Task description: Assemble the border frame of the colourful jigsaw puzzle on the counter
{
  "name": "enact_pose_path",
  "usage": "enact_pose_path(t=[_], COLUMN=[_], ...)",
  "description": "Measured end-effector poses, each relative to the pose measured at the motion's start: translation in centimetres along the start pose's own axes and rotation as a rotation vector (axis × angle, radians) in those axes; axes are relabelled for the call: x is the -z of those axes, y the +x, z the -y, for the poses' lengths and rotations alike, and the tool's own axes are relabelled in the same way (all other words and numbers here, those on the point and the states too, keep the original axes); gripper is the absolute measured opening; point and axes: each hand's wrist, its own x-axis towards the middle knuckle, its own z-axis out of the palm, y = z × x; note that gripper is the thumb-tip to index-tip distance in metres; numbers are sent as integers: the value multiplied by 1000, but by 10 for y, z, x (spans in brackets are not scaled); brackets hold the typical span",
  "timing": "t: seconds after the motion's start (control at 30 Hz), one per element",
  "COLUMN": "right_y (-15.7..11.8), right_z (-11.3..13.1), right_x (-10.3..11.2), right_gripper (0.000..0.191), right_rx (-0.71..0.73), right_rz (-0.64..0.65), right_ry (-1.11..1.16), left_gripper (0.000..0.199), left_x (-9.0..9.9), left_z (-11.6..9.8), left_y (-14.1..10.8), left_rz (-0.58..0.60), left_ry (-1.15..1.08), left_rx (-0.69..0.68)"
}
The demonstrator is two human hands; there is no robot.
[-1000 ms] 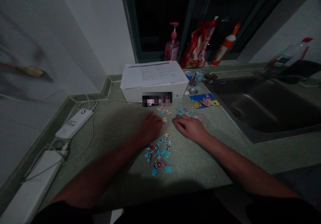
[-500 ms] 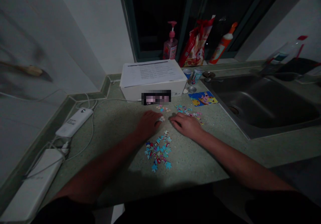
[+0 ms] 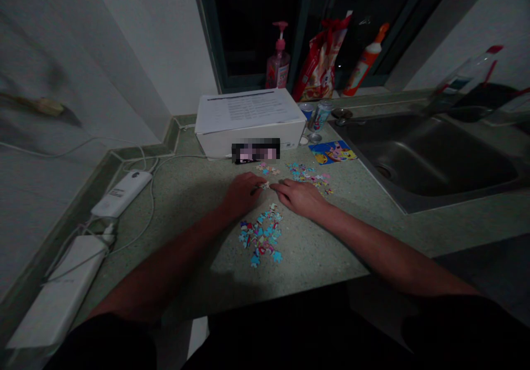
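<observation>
By the left hand [image 3: 242, 194] and the right hand [image 3: 301, 197], a pale puzzle piece [image 3: 265, 185] is flanked on the counter [image 3: 323, 248].

The piece is best steadied from the left by light fingertips and nudged from the right, with knobs matched to notches and nothing forced. The left fingers are curled at its edge; whether they are clamped on it cannot be told. Between the hands, it is seen as whitish and knobbed; whether 1 piece or 2 joined is shown cannot be told. The right fingers are held together, tips beside it; any grip is unclear.
</observation>
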Motion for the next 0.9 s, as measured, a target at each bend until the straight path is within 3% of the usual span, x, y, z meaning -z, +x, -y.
enact_pose_path(t=[0.27, 0.53, 0.7, 0.9], right_y=[-1, -3, 1, 13], right_z=[-2, -2, -4, -11], right_x=[-5, -5, -6, -14], right_gripper=[39, 32, 27, 27], right_rx=[-39, -59, -12, 73], right_rz=[-47, -103, -187, -329], right_ry=[49, 74, 84, 136], left_gripper=[19, 14, 13, 14], left_x=[18, 43, 50, 43], left_z=[-9, -19, -18, -16], left_y=[-6, -4, -16, -36], left_rz=[-42, 171, 221, 248], left_ry=[-135, -341, -260, -137], left_rx=[102, 235, 197, 177])
